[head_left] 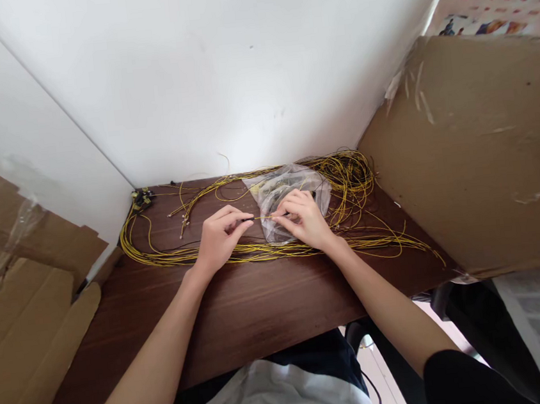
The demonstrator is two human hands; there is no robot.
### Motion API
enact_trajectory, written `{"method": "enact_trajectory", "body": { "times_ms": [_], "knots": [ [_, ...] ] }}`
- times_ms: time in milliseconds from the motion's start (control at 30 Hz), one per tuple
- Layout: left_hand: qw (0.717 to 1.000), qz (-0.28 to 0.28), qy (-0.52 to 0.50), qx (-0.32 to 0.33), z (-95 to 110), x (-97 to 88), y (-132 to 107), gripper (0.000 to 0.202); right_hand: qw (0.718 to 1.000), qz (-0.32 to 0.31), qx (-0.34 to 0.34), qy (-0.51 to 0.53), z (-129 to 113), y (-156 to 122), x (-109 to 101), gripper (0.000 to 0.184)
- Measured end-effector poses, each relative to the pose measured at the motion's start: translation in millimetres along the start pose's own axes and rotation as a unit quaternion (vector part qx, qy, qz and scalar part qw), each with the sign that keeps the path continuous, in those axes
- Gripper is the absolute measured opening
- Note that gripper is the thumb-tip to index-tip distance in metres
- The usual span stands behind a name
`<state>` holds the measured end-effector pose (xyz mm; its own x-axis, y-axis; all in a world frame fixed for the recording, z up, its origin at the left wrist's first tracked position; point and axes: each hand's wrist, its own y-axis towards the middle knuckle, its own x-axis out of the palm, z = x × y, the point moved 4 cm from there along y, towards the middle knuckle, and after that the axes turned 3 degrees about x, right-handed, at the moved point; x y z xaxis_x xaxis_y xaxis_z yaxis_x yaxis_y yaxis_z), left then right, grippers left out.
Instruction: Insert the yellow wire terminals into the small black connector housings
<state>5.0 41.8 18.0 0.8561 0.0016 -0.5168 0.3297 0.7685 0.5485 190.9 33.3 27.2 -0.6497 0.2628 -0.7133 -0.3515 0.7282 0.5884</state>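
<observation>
Head view, read from my remote seat. Yellow wire (262, 217) bridges the short gap between the two hands, held above the middle of the brown table (261, 306). Left hand (216, 234): thumb and index finger pinched together on a small dark piece (249, 219) at the left end of the span. Right hand (307, 220): thumb and fingers closed on the wire at its right end, just over the near part of the plastic bag (268, 192). Whether the dark piece is joined to the wire, I cannot tell at this size.

Surroundings: long wire bundle (266, 254) runs left to right on the near side of the hands; tangled coil (352, 177) at far right; clump of dark parts (143, 198) at far left.

Handling notes, my judgement. I would hold the left pinch firm and steady, and let the right fingertips do the fine adjusting. Gripping close to the dark piece should limit bending, since wire this thin probably buckles under a push. I would keep both pinches level and in line, pull gently if at all, and hold clear of the bundle, where loose strands could snag.
</observation>
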Motion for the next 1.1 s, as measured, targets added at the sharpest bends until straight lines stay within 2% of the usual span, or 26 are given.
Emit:
{"method": "enact_trajectory", "body": {
  "times_ms": [533, 800, 900, 1100],
  "knots": [
    [0.995, -0.035, -0.064, -0.073, -9, 4.7, -1, 0.021, 0.999, -0.015, -0.023, -0.016, 4, 0, -3, 0.014],
    [0.987, -0.006, -0.124, -0.103, -13, 8.2, -2, 0.013, 0.999, -0.028, 0.001, -0.038, 2, -1, 3, 0.012],
    [0.984, 0.003, -0.148, -0.097, -11, 8.9, -2, 0.009, 0.999, -0.045, 0.016, -0.006, -3, -2, 8, 0.011],
    [0.983, -0.019, -0.158, -0.088, -8, 12.5, -2, 0.004, 0.994, -0.059, 0.044, 0.075, -13, -2, 17, 0.012]
  ]
}}
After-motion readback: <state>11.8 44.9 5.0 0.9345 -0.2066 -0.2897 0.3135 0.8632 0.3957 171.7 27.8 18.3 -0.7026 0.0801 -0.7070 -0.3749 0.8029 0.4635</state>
